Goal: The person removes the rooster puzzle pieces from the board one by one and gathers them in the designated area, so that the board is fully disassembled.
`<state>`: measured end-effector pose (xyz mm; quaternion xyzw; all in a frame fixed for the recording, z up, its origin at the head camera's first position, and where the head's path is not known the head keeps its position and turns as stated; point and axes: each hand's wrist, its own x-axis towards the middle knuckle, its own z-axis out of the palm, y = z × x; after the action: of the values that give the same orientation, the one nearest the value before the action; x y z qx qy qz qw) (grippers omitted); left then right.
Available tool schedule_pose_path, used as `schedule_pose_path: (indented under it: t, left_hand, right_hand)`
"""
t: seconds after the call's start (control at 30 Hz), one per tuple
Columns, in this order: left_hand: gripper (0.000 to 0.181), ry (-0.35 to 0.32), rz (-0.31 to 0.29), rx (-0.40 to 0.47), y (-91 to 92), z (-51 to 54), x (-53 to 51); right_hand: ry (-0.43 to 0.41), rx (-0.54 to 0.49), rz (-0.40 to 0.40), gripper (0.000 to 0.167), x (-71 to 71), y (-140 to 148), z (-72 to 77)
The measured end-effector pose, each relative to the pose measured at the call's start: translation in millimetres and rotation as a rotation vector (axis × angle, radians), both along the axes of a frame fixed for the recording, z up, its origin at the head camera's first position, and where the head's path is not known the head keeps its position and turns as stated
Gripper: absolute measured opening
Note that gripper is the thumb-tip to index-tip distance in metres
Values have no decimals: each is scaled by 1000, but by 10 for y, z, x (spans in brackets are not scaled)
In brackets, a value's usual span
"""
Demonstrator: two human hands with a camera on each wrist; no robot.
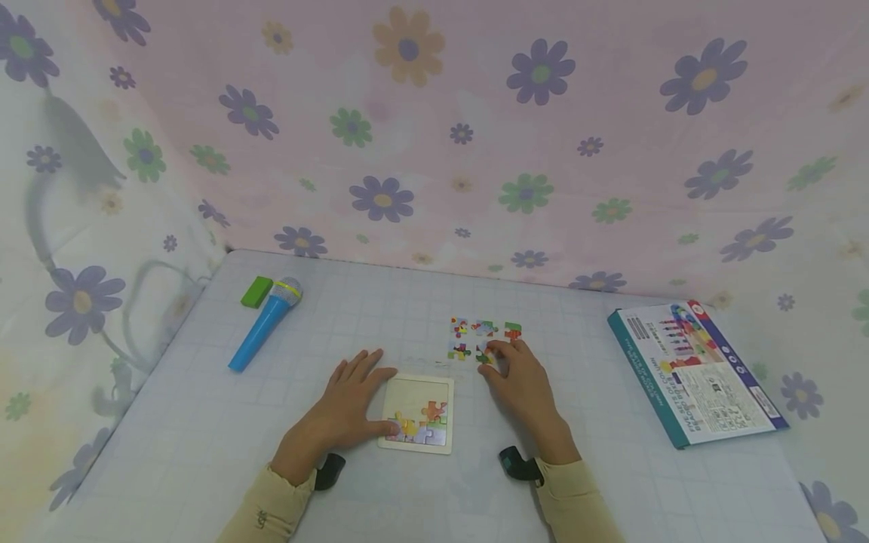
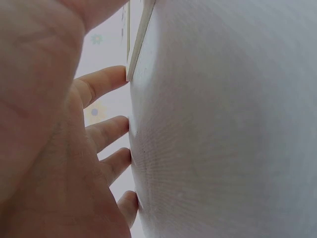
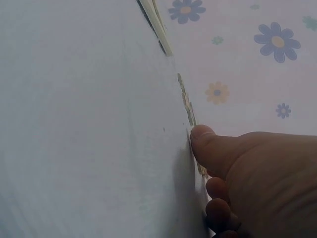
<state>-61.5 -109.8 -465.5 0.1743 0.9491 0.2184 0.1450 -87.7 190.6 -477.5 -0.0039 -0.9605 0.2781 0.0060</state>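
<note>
A small square puzzle tray [image 1: 416, 449] lies on the table, with several joined puzzle pieces [image 1: 413, 431] along its lower part and right side. My left hand [image 1: 339, 412] spreads its fingers at the tray's left side. Its thumb rests on the left rim and the index fingertip touches the upper left corner. Beyond the tray to the right, several loose puzzle pieces [image 1: 459, 327] lie in two rows. My right hand [image 1: 529, 388] pinches a puzzle piece [image 1: 483, 354] of the nearer row between thumb and index finger, at table level. Its fingers partly cover that piece.
A blue toy microphone [image 1: 261, 329] and a green block [image 1: 257, 292] lie at the back left. To the right rests a flat printed box [image 1: 699, 377] with a teal side. Flowered cloth [image 1: 434, 151] hangs behind the table [image 1: 380, 302].
</note>
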Motion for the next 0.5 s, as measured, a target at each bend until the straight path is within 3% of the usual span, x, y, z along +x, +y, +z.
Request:
schedule_pose_path:
  t: [0.3,0.5]
  left_hand:
    - [85,16,3,-10,-6,-21,9]
    - [84,14,13,-10,10,-10,11]
  right_hand:
    - [-22,-32,10,41,38,-40,20]
    - [8,-40,87,45,111,-124,23]
